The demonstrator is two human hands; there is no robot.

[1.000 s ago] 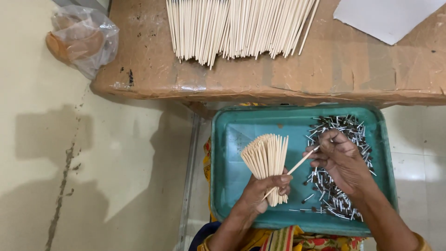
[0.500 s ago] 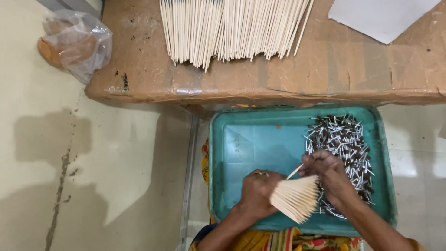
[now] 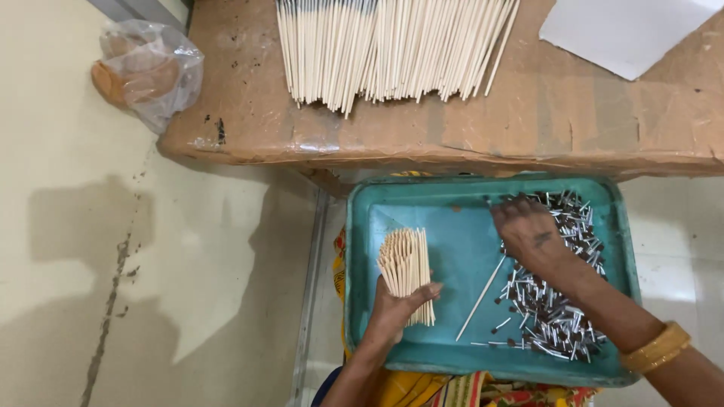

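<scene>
sticks, thin and pale, stand in a fanned bundle (image 3: 407,271) gripped near its lower end by the left hand (image 3: 396,313), fingers closed around it, over the left half of a teal plastic tray (image 3: 422,358). the bundle looks very light and stiff but brittle; each stick would snap if bent, and loose ones could slide out of a slack grip, so the sound hold is around the gathered lower end, where the sticks are packed tight, rather than at the splayed tips. one single stick (image 3: 481,296) lies slanted on the tray floor between the two hands. the right hand (image 3: 528,234), a yellow bangle (image 3: 658,348) on its wrist, rests palm down on a heap of small dark metal caps (image 3: 554,309) filling the tray's right side; its fingers are curled into the heap, and i cannot tell whether they pinch anything. beyond the tray, a brown paper-covered desk (image 3: 528,113) carries a wide row of long pale sticks (image 3: 392,49) and a white sheet (image 3: 633,30). a clear plastic bag (image 3: 147,68) sits on the floor at the desk's left.
</scene>
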